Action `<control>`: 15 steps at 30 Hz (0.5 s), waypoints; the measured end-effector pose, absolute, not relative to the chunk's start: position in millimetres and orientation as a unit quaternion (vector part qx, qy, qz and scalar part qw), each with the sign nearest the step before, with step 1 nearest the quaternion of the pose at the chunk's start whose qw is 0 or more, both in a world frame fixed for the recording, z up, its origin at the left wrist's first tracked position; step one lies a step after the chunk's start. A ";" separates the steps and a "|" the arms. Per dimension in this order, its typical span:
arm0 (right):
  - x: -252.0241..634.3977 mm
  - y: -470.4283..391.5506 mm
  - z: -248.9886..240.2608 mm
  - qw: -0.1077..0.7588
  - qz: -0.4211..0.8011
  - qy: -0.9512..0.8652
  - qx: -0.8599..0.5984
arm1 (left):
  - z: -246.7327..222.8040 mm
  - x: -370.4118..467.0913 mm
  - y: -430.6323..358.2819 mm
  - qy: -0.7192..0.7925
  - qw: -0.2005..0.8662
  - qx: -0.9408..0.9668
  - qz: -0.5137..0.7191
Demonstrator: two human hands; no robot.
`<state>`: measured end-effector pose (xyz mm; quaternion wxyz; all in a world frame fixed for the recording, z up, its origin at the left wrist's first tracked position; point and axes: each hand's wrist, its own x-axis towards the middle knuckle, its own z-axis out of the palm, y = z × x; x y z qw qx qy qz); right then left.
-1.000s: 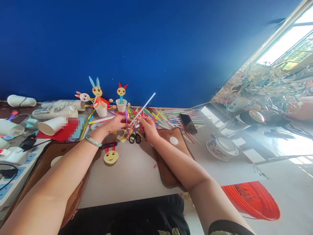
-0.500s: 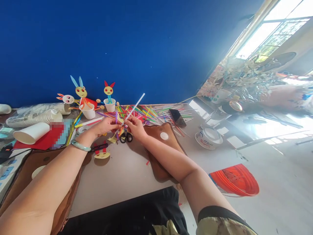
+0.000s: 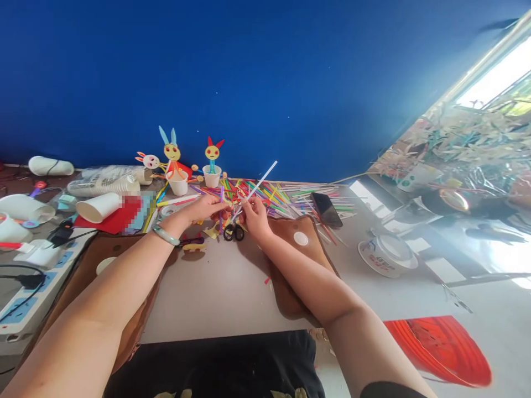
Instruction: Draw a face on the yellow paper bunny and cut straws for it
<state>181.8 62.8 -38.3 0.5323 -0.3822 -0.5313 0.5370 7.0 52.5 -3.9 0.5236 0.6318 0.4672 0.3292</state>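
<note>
My right hand [image 3: 256,216] pinches a white drinking straw [image 3: 264,178] that slants up to the right. Opposite it, a short gap away, my left hand [image 3: 207,209] has its fingers closed on a thin purple straw [image 3: 222,194] standing roughly upright. Scissors with black handles [image 3: 234,232] lie just below my fingertips, their blades partly covered by the hands. A second dark-handled tool [image 3: 191,241] rests beside my left wrist, over a small yellow paper piece. Behind the hands spreads a pile of coloured straws [image 3: 286,196].
Rabbit figures stand in paper cups [image 3: 177,182] along the blue wall. A phone [image 3: 326,209] lies right of the straws, near a brown leather piece [image 3: 307,265]. Stacked cups [image 3: 103,185] and a power strip [image 3: 41,287] are left; a red basket [image 3: 443,348] is lower right.
The view has swung left, so the scene sits farther right. My hands have drawn slightly apart, the white straw staying with the right hand.
</note>
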 end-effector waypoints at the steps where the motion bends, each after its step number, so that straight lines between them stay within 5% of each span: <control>1: 181.7 62.5 -38.3 0.530 0.536 -0.534 -0.382 | -3.6 6.8 52.4 0.469 0.523 0.629 0.334; 15: 181.8 56.3 -35.7 0.477 0.537 -0.578 -0.388 | -12.3 3.5 57.9 0.450 0.543 0.620 0.342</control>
